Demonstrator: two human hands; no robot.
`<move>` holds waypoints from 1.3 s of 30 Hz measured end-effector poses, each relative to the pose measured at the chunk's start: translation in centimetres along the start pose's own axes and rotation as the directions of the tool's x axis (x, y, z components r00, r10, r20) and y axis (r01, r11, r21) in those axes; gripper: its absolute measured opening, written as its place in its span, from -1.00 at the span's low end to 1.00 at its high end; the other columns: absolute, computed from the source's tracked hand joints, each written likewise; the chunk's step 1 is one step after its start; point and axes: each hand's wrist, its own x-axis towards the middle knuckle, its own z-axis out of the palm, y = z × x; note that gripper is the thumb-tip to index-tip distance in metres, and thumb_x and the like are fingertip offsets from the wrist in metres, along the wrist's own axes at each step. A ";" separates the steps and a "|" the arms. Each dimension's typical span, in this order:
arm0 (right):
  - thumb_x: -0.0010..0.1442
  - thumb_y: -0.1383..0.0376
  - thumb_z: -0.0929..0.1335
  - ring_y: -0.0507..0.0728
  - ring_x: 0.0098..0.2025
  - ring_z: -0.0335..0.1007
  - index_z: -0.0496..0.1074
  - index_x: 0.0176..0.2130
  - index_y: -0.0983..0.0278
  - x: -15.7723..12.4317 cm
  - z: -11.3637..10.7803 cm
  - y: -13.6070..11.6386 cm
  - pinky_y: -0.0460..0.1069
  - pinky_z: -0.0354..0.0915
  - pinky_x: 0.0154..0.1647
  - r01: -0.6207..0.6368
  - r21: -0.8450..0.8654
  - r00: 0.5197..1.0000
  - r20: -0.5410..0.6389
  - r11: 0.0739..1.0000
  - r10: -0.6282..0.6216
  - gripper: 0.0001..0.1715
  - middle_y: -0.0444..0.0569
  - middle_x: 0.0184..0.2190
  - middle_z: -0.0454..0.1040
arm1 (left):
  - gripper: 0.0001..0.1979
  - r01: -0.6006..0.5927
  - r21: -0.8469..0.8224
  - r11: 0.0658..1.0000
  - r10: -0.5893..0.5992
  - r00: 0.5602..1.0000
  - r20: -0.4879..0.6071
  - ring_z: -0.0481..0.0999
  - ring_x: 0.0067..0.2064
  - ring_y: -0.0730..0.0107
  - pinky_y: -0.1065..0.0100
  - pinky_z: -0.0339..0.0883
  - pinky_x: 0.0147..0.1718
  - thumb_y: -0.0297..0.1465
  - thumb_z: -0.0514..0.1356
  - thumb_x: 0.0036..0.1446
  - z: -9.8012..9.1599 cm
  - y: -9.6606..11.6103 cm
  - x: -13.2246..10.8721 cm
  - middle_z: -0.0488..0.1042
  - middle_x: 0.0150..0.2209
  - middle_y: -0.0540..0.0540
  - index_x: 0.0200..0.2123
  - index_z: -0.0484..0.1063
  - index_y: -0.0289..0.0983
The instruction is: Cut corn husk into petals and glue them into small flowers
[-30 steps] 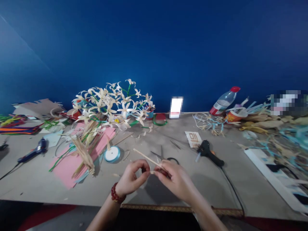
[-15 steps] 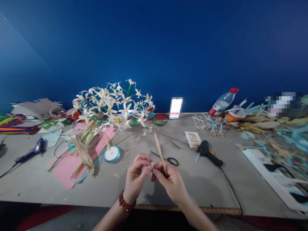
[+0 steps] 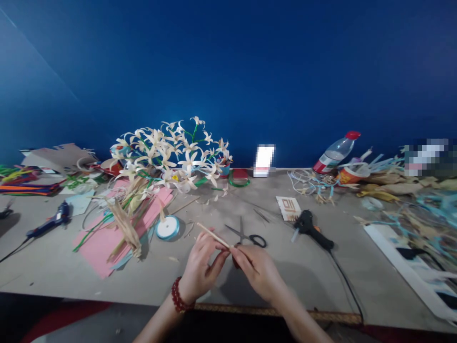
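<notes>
A pair of slim, pale wooden sticks (image 3: 214, 235) lies close together, slanting from upper left down to my fingertips. My right hand (image 3: 259, 271) is closed, its thumb and index finger pinching the lower end. Across the curled fingers of my left hand (image 3: 202, 267) run the sticks, with the left thumb tip close to the pinched end. Whether a small piece is between the left fingertips I cannot make out. Just beyond the right hand lie spread scissors (image 3: 243, 234) with black handles. A blue-edged ribbon spool (image 3: 167, 228) sits left of the hands.
Left are pink paper sheets (image 3: 94, 252), dry husks (image 3: 124, 228) and a blue glue gun (image 3: 50, 221). White flowers on green stems (image 3: 174, 152) stand behind. Right are a black glue gun (image 3: 314, 231), a tilted bottle (image 3: 333, 152) and a power strip (image 3: 396, 267).
The sticks have swung from nearly upright to slanting left, across my left hand. A small pale piece pinched in the left fingertips before no longer shows. The scissors are less covered.
</notes>
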 end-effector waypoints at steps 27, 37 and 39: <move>0.32 -0.08 0.11 -0.03 -0.66 -0.10 0.06 -0.61 0.21 -0.6 -2.2 0.2 -0.09 -0.07 -0.62 -0.154 0.757 0.987 0.151 0.635 0.059 -0.39 -0.27 -0.72 0.01 | -0.93 0.113 -0.214 0.970 -0.121 0.992 -0.026 0.47 -0.27 0.32 0.08 0.24 0.06 -0.45 0.15 0.19 -0.9 -2.4 0.4 0.46 -0.39 -0.06 -0.37 0.37 -0.24; 0.36 0.02 0.10 0.04 -0.52 0.21 0.25 -0.51 0.25 0.7 0.1 -0.5 -0.07 0.01 -0.50 -0.006 0.006 0.997 0.072 1.000 0.006 -0.45 -0.14 -0.60 0.28 | -0.96 0.092 -0.122 0.988 -0.089 0.996 0.027 0.50 -0.23 0.25 0.04 0.22 0.10 -0.43 0.20 0.16 -0.9 -1.0 0.6 0.53 -0.37 -0.09 -0.37 0.41 -0.23; 0.36 0.03 0.11 0.04 -0.52 0.19 0.26 -0.52 0.25 0.8 0.0 -0.5 -0.06 -0.01 -0.50 0.000 0.021 0.998 0.061 1.000 -0.001 -0.45 -0.13 -0.60 0.29 | -0.98 0.073 -0.116 0.991 -0.070 0.997 0.031 0.50 -0.21 0.26 0.04 0.21 0.11 -0.45 0.20 0.15 -0.9 -1.0 0.6 0.53 -0.35 -0.09 -0.34 0.43 -0.23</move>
